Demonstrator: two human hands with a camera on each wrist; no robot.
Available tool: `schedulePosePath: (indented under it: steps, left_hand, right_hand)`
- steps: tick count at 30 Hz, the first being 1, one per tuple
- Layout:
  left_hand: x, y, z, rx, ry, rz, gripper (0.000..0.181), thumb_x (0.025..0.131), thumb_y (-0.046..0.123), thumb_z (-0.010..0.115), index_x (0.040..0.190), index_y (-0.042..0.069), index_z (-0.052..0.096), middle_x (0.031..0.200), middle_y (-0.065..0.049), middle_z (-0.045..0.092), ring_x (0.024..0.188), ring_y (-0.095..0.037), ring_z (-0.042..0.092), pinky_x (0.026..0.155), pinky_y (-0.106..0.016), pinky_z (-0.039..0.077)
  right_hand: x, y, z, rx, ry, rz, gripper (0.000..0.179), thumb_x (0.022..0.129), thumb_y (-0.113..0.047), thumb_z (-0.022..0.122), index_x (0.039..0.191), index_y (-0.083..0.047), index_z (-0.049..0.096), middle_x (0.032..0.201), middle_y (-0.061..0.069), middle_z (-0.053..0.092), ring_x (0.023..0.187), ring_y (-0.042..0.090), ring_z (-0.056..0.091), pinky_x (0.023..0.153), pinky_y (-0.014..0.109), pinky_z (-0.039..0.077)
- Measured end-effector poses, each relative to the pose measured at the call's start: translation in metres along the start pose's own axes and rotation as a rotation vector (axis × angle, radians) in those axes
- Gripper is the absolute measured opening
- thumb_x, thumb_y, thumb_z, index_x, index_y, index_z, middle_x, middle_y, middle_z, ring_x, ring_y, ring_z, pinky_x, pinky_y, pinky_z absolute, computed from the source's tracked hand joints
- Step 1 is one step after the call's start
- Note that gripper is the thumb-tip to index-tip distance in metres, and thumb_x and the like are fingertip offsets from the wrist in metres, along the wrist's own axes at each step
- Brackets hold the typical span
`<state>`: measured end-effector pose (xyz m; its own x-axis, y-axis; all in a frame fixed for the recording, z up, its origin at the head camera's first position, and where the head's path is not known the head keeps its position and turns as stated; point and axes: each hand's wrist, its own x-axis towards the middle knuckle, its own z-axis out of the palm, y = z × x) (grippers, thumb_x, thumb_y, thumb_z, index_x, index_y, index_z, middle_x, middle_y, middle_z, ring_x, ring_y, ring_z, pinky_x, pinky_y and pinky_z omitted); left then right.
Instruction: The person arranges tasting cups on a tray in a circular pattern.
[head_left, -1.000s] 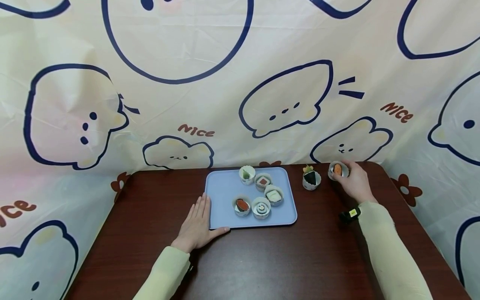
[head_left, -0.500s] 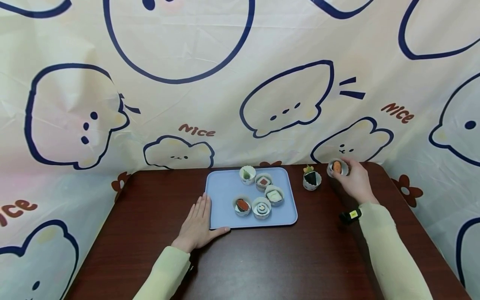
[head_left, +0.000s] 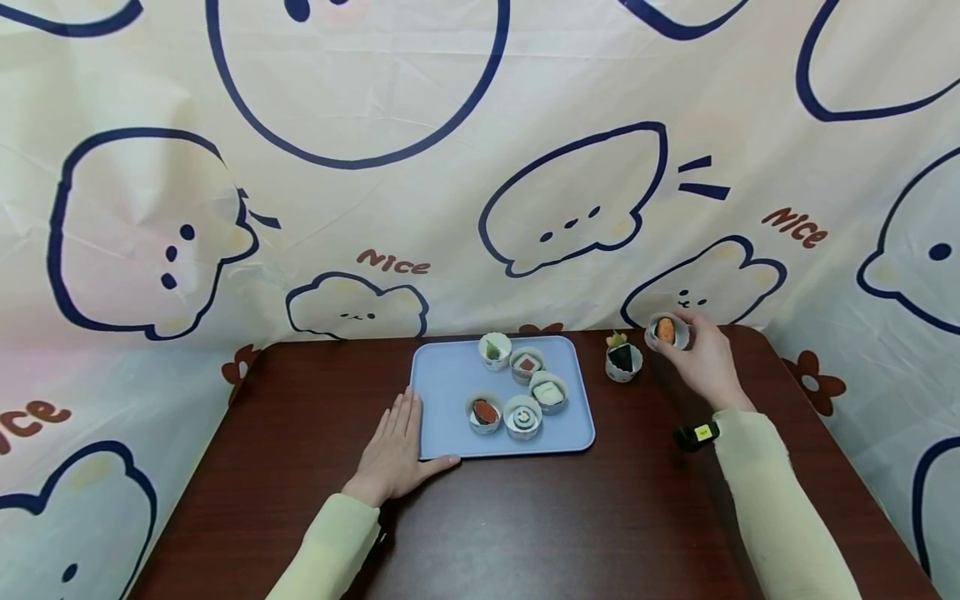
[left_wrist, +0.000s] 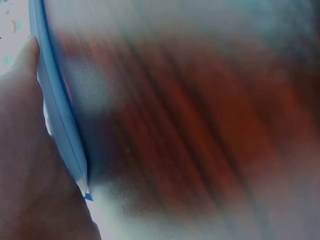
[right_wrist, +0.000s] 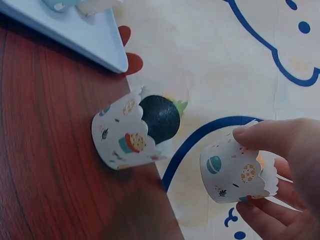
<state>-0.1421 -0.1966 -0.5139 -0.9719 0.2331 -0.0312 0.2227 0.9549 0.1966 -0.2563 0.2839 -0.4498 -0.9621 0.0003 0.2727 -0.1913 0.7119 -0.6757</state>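
My right hand point(head_left: 708, 367) pinches a white paper baking cup point(right_wrist: 227, 172) printed with small cakes, thumb on one side and fingers on the other. Inside it sits an orange piece of food point(head_left: 665, 330). In the right wrist view the cup is tilted and off the table. Just left of it stands a second paper cup point(right_wrist: 117, 145) with a black-wrapped piece and yellow-green garnish. My left hand point(head_left: 392, 454) lies with straight fingers along the left edge of the blue tray point(head_left: 442, 375), its thumb at the tray's near-left corner.
On the tray's right half stand several paper cups, among them one with a red-topped piece point(head_left: 485, 411) and one with a pale green piece point(head_left: 548, 392). A cartoon-printed cloth point(head_left: 450, 208) hangs behind the dark wooden table point(head_left: 540, 525).
My right hand has carried the cup with the orange piece a little to the left, nearer the cup with the black-wrapped piece. The left hand and the tray have stayed put.
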Motion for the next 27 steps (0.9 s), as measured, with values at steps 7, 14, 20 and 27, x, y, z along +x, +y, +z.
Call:
schedulePosePath:
  steps: [7,14,20,27]
  left_hand:
    - [-0.001,-0.001,0.000,-0.004,0.007,0.003,0.121,0.085,0.081,0.055,0.158,-0.008,0.019,0.166,-0.025,0.014,0.152,-0.039,0.015,0.120,-0.052,0.018]
    - [-0.001,-0.002,0.002,-0.007,0.014,0.006,0.123,0.084,0.083,0.054,0.158,-0.009,0.020,0.165,-0.025,0.013,0.152,-0.039,0.014,0.120,-0.052,0.018]
    - [0.000,-0.002,0.002,-0.002,0.004,0.001,0.123,0.084,0.083,0.054,0.159,-0.008,0.018,0.166,-0.024,0.012,0.152,-0.038,0.013,0.120,-0.051,0.017]
    - [0.001,-0.001,0.001,0.002,-0.007,-0.003,0.122,0.084,0.083,0.054,0.159,-0.007,0.017,0.166,-0.024,0.012,0.152,-0.038,0.012,0.120,-0.051,0.016]
  right_hand:
    - [-0.002,-0.012,0.001,0.014,-0.001,-0.029,0.060,0.095,-0.025,0.076,0.143,0.002,0.050,0.131,0.025,0.055,0.097,0.037,0.057,0.073,0.045,0.047]
    - [-0.002,-0.021,0.004,0.013,0.001,-0.052,0.059,0.094,-0.024,0.076,0.142,0.001,0.052,0.125,0.024,0.057,0.087,0.032,0.055,0.070,0.042,0.046]
    - [-0.003,-0.027,0.008,0.008,0.003,-0.073,0.059,0.093,-0.023,0.078,0.141,-0.001,0.053,0.123,0.021,0.059,0.083,0.029,0.053,0.068,0.040,0.046]
    - [-0.004,-0.033,0.014,0.007,0.000,-0.106,0.057,0.092,-0.018,0.078,0.141,-0.001,0.053,0.124,0.020,0.060,0.083,0.028,0.053,0.068,0.039,0.045]
